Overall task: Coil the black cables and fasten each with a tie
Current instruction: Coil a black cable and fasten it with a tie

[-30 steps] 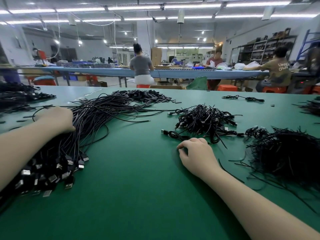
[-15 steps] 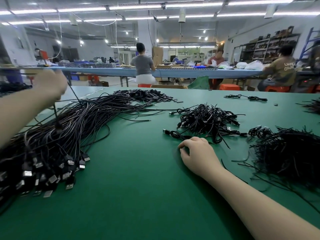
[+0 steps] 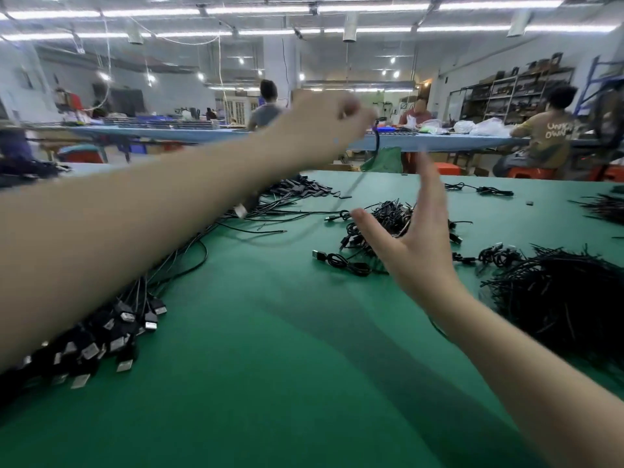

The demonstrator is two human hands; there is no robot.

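My left hand (image 3: 317, 126) is raised high over the green table (image 3: 270, 366) and pinches one black cable (image 3: 377, 138), which hangs blurred from the fingers down toward the table. My right hand (image 3: 413, 238) is lifted off the table just below and to the right of it, fingers straight and spread, holding nothing. A big bundle of loose black cables (image 3: 111, 336) with USB plugs lies at the left under my left forearm. A heap of coiled cables (image 3: 381, 221) sits behind my right hand. A pile of black ties (image 3: 567, 298) lies at the right.
More black parts (image 3: 304, 189) lie at the table's far side, and one coiled cable (image 3: 479, 188) lies far right. Beyond the table people sit at a long blue bench (image 3: 202, 133). Shelving (image 3: 516, 92) stands at the back right.
My left hand has swung from the far left to the upper middle, drawing one cable out of the bundle. My right hand has lifted off the table and opened.
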